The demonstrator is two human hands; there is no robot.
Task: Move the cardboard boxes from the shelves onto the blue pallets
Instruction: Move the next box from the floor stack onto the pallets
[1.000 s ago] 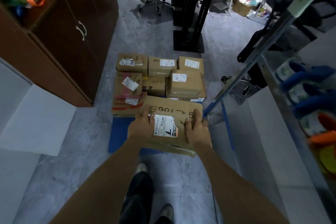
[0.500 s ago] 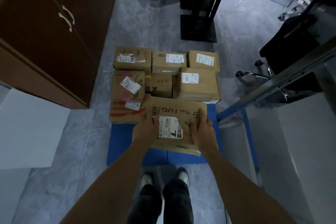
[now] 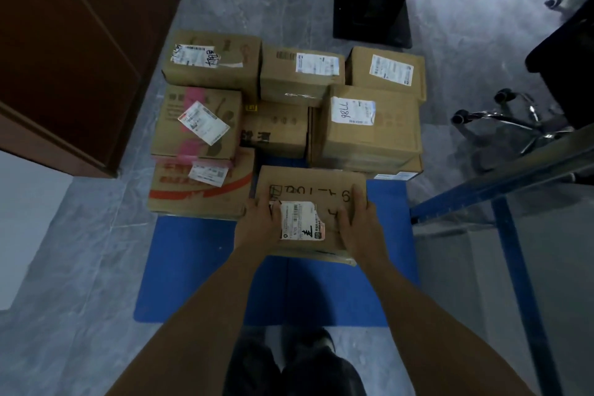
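I hold a flat cardboard box (image 3: pixel 310 190) with a white label and black marker writing, just over the blue pallet (image 3: pixel 193 267). My left hand (image 3: pixel 258 225) grips its left side and my right hand (image 3: pixel 361 228) grips its right side. The box sits low, close beside the red-printed box (image 3: pixel 180 193) and in front of the box marked in pen (image 3: pixel 369 135). Several other labelled boxes are stacked on the pallet's far half, among them a pink-taped one (image 3: pixel 196 122). I cannot tell whether the held box touches the pallet.
A brown cabinet (image 3: pixel 64 58) stands at the left. The blue shelf frame (image 3: pixel 501 219) rises at the right. A black stand base (image 3: pixel 373 13) and an office chair's wheeled base (image 3: pixel 501 119) lie beyond the pallet. Bare blue pallet shows near my feet.
The box has come down toward the pallet's front right part while I leaned in. Both hands keep the same grip on its sides.
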